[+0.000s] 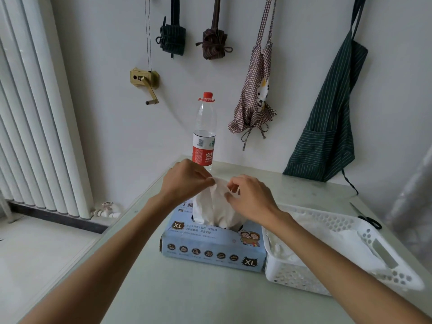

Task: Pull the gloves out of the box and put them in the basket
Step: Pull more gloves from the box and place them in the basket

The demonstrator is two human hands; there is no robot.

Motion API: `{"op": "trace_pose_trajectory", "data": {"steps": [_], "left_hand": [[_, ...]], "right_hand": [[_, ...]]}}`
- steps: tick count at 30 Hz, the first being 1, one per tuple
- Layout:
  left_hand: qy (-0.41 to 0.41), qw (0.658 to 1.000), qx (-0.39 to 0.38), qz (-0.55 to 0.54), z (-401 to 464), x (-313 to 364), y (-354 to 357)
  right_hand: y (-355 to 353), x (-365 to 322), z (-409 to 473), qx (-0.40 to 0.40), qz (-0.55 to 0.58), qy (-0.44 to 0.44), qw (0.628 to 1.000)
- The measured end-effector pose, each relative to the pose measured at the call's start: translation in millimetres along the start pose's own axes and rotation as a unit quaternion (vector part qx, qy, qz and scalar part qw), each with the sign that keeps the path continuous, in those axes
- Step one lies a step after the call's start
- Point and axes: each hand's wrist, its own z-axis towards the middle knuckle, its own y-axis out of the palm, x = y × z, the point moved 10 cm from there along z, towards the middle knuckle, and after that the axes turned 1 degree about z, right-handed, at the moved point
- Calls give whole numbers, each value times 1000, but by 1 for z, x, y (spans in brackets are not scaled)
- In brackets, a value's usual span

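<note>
Both hands, the left hand point(187, 181) and right hand point(251, 197), pinch the top of a white glove point(215, 206) sticking up out of the blue box point(210, 251) on the bench point(187, 298). It looks thin, soft and very light, so a gentle pinch near its top should lift it into the white basket point(346, 279) just beside the box.

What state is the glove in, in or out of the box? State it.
Partly out. The white glove rises from the box slot, its lower end inside, while the left hand and right hand pinch its top.
</note>
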Motion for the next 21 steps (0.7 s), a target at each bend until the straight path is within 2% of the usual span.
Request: {"op": "trace_pose_trajectory", "data": {"steps": [7, 12, 15, 17, 20, 21], "left_hand": [[-21, 996, -32, 85, -1, -14, -6], [0, 1000, -18, 12, 4, -7, -24], [17, 1000, -2, -12, 10, 5, -34], [25, 999, 6, -26, 13, 11, -37], [27, 998, -28, -50, 10, 24, -21], [23, 997, -52, -57, 8, 30, -11]], "right_hand": [[-28, 30, 7, 17, 155, 60, 986], [-48, 48, 5, 29, 228, 76, 970], [-69, 59, 1, 62, 351, 106, 928], [-77, 63, -1, 60, 448, 128, 883], [-87, 65, -7, 35, 577, 149, 802], [-93, 66, -10, 37, 591, 151, 792]]}}
